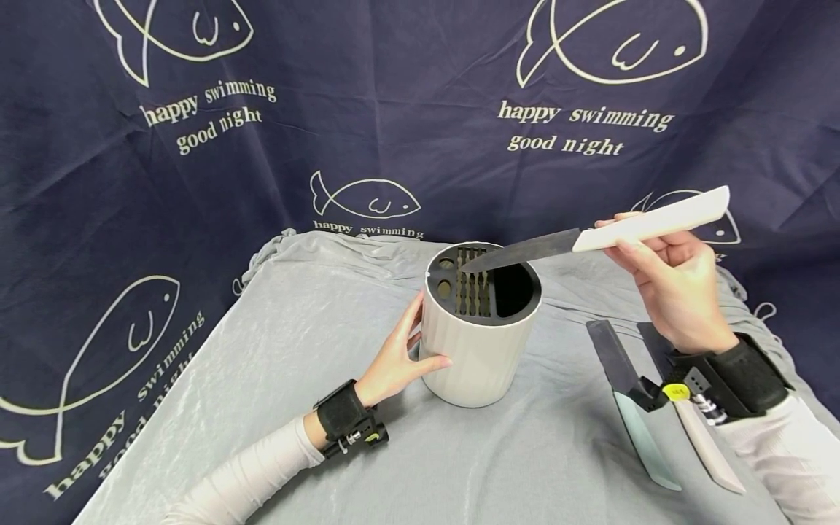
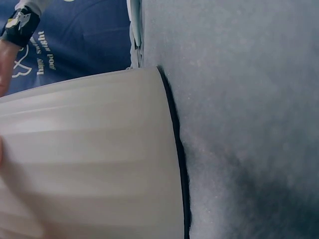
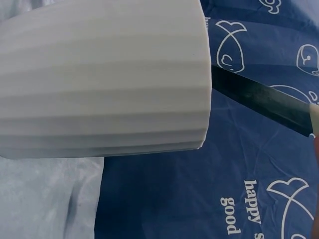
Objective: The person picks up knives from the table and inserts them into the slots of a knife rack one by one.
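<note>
A white ribbed knife block (image 1: 472,357) stands upright on the cloth, its black top holding several slots, two round holes and a large opening. My left hand (image 1: 400,357) grips its left side, thumb across the front; the fingers behind are partly hidden. My right hand (image 1: 676,284) pinches the white handle of a kitchen knife (image 1: 534,249), seen in the right wrist view as a dark blade (image 3: 264,99). The blade slants down to the left, its tip over the slots; whether it touches them I cannot tell.
A green-handled knife (image 1: 646,441) and a pink-handled knife (image 1: 709,445) lie at the right, partly hidden by the right wrist's camera gear. Grey cloth (image 1: 295,335) covers the table. Behind hangs a navy curtain (image 1: 426,109) with fish drawings.
</note>
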{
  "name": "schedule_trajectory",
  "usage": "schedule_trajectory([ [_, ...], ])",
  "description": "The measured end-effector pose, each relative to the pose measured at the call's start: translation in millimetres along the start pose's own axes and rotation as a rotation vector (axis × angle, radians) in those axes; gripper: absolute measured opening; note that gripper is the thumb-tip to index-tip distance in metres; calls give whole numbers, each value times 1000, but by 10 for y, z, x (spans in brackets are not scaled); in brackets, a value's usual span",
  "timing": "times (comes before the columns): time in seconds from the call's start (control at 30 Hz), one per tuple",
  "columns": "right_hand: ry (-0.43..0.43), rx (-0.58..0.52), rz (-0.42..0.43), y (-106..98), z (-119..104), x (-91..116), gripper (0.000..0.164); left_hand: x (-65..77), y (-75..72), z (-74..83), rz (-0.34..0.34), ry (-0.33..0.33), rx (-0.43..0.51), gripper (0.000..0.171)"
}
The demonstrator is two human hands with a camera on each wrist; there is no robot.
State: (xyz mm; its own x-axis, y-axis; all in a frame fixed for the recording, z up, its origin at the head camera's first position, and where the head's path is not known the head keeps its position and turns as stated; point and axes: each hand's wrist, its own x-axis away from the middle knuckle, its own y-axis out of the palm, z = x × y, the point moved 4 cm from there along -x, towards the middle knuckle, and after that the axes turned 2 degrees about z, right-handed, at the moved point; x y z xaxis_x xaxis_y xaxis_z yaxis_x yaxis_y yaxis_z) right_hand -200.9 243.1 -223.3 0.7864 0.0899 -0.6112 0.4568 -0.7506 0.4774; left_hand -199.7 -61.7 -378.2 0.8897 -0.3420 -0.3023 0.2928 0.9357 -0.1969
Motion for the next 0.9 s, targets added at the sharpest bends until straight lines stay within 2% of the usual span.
schedule_trajectory([
  [0.23,-18,66,-24,70,-31,-67,38,2,5,-3,-3,2,5,106],
  [0.5,-55,337,12,239,-44,-223,32,-1,4,-8,-4,-3,-5,106],
  [0.63,-62,370,7,305,-33,-287,31,-4,6,-6,-6,4,-8,105],
  [0.77,-69,446,14,330,-12,-331,30,-5,7,-7,-7,7,-11,106],
  [0.9,-52,436,2,344,12,-350,29,-4,4,-13,-5,7,-16,106],
])
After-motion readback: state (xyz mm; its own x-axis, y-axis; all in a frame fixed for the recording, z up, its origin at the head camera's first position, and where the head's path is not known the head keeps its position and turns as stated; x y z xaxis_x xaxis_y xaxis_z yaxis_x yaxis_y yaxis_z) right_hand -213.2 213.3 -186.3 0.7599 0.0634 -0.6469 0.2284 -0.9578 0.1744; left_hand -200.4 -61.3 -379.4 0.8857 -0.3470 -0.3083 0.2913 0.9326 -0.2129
